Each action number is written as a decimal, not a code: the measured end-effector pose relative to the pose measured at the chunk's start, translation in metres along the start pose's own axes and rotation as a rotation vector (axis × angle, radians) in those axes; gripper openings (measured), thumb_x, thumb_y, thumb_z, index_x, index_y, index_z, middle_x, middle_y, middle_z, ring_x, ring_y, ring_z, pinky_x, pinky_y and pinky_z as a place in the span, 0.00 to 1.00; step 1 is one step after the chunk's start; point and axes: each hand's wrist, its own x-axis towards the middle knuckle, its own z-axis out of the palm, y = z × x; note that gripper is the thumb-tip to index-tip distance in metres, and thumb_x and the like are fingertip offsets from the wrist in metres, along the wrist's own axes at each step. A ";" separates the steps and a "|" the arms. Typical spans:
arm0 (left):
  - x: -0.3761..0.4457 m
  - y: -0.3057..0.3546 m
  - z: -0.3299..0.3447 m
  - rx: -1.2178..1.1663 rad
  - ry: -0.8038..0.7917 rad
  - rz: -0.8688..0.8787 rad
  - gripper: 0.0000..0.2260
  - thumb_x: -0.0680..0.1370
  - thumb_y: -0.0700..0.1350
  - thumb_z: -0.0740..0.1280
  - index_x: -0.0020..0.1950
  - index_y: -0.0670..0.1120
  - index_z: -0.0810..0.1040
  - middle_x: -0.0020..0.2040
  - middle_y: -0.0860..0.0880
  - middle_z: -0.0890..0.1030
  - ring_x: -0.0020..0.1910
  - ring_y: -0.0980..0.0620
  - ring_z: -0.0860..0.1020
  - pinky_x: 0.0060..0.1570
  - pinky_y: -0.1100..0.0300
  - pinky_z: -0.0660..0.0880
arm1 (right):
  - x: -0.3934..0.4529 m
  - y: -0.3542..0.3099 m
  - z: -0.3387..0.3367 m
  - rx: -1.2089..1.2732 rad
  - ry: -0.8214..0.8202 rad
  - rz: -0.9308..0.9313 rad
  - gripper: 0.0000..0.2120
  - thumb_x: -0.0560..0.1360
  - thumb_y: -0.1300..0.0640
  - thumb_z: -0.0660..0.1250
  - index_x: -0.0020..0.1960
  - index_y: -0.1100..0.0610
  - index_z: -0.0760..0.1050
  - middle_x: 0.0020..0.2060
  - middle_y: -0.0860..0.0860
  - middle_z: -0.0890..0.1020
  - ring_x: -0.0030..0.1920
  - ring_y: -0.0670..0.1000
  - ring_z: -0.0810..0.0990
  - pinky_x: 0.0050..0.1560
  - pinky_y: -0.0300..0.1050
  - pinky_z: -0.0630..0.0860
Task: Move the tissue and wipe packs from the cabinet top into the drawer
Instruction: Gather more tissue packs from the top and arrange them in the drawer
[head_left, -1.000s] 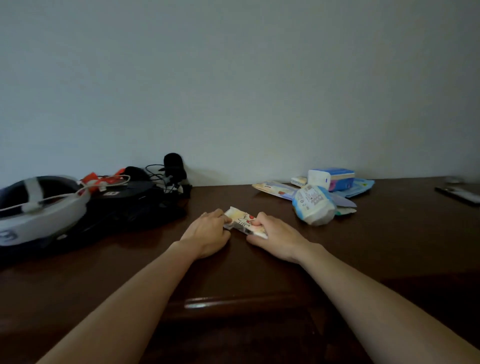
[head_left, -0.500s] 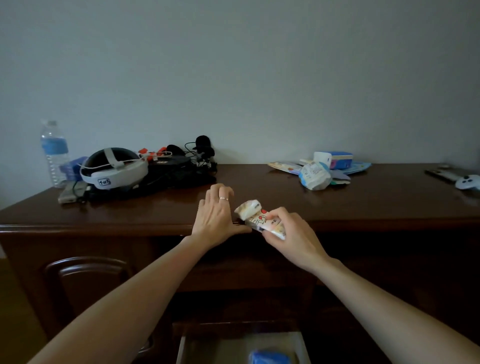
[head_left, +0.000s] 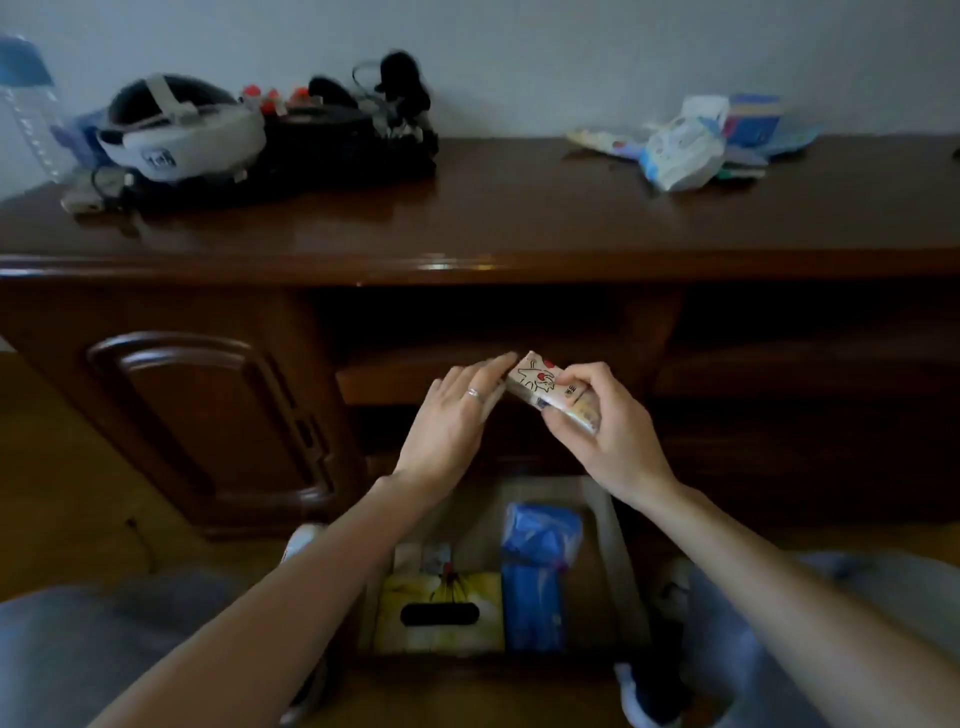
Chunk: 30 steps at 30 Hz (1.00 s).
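Note:
My right hand (head_left: 605, 431) grips a small cream tissue pack (head_left: 545, 387) with a red and black drawing, held in front of the cabinet's face, above the open drawer (head_left: 615, 540). My left hand (head_left: 457, 415) is beside it, fingers stretched out and touching the pack's left end. The drawer holds a yellow tissue box (head_left: 441, 613) and blue packs (head_left: 537, 566). More tissue and wipe packs (head_left: 680, 150) lie in a pile at the back right of the cabinet top (head_left: 519, 218).
A white and black headset (head_left: 182, 130), black cables and gear (head_left: 363, 130) and a water bottle (head_left: 28, 104) sit on the top's left side. A panelled cabinet door (head_left: 208, 410) is left of the drawer. My knees in grey cloth flank the drawer.
Both hands carried the small pack off the cabinet top and down in front of the cabinet. The view tilted down, so the open drawer and its contents show fully.

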 end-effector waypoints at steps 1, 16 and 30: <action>-0.028 -0.010 0.013 -0.018 -0.065 -0.109 0.22 0.83 0.40 0.61 0.78 0.48 0.64 0.71 0.46 0.75 0.67 0.46 0.72 0.64 0.52 0.68 | -0.016 0.012 0.015 -0.003 -0.070 0.064 0.17 0.76 0.43 0.70 0.61 0.42 0.70 0.56 0.41 0.79 0.52 0.42 0.81 0.45 0.39 0.79; -0.183 -0.110 0.117 -0.732 -0.133 -1.481 0.07 0.78 0.38 0.63 0.55 0.44 0.73 0.46 0.46 0.76 0.46 0.46 0.76 0.52 0.53 0.73 | -0.081 0.144 0.195 -0.318 -0.811 0.456 0.16 0.73 0.36 0.68 0.54 0.41 0.69 0.48 0.42 0.80 0.47 0.48 0.80 0.50 0.52 0.79; -0.183 -0.137 0.123 -1.495 -0.016 -1.844 0.18 0.62 0.33 0.59 0.48 0.45 0.75 0.46 0.42 0.81 0.50 0.41 0.79 0.50 0.46 0.79 | -0.041 0.182 0.267 -0.415 -0.734 0.536 0.21 0.75 0.42 0.73 0.66 0.45 0.78 0.57 0.47 0.84 0.53 0.50 0.82 0.51 0.47 0.80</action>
